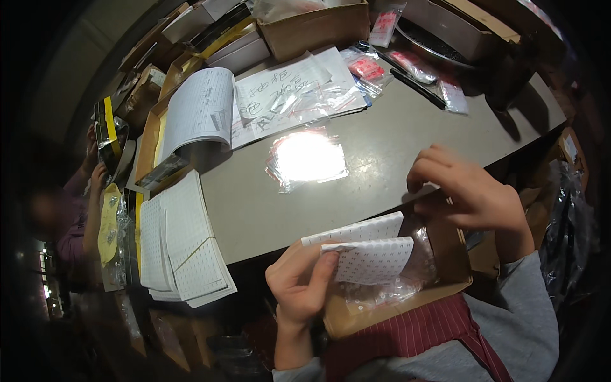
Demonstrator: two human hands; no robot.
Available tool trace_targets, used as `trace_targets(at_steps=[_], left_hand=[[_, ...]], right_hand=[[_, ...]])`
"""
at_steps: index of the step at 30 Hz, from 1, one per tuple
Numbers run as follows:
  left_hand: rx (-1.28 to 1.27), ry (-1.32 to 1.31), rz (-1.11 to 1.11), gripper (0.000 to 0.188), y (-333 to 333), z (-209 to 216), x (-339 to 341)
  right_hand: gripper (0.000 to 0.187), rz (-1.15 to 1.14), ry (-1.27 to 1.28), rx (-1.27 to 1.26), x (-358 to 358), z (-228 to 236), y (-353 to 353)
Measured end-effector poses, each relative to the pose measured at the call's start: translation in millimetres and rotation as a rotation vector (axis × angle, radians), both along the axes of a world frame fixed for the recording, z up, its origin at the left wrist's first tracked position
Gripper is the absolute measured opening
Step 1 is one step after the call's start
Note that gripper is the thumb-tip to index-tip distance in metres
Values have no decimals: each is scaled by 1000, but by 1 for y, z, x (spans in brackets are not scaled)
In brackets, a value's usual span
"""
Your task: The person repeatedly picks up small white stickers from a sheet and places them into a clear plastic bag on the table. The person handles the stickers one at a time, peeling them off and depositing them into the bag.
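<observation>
Sheets in hand: white, printed in rows of small dark marks (375, 260); folded or layered, two panels standing apart at the far end; raised over the open carton, near the table's front edge.
Left hand: clamped on the sheets at their left end (300, 286), thumb in front, fingers behind.
Right hand: raised beyond the sheets' right end (474, 194), fingers curled and clear of the paper; whether they pinch anything small cannot be told.
Carton: open brown cardboard (356, 323), close against the maroon striped apron (407, 325); contains clear plastic film (425, 258) and small pale pieces (382, 295).
Clear bags: loose, overlapping pile on the grey table (242, 213); strong glare across the middle (309, 159), detail lost.
Spare sheets: printed stack, part bound by a band (194, 247), at the table's left edge.
Handling, left: best kept a firm thumb pinch near the end, without creasing the printed face.
Handling, right: fingertips best brought in from the free end, taking one layer only.
Risk: thin layers could cling together, or small pieces could catch in the film; panels held apart and above the carton should lessen both.
</observation>
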State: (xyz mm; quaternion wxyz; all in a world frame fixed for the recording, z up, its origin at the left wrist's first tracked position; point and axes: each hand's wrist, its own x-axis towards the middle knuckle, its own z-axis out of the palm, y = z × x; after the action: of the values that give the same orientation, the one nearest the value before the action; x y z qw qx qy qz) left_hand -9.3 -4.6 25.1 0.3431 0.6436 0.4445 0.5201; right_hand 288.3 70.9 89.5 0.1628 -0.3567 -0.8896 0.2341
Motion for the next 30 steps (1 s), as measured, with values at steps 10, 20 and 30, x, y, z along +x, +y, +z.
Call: trace_targets(at_steps=[10,20,30], left_hand=[[-38,41,125,11,-7,6,32],[-70,-260,328,16,-10,-8,33],[-122,-374,337,17,-6,-13,30]], right_hand=[[43,121,205,226,-41,-5,-17],[29,51,155,153,-33,-14,-19],[38,-71,130,552,-45,-34,-22]])
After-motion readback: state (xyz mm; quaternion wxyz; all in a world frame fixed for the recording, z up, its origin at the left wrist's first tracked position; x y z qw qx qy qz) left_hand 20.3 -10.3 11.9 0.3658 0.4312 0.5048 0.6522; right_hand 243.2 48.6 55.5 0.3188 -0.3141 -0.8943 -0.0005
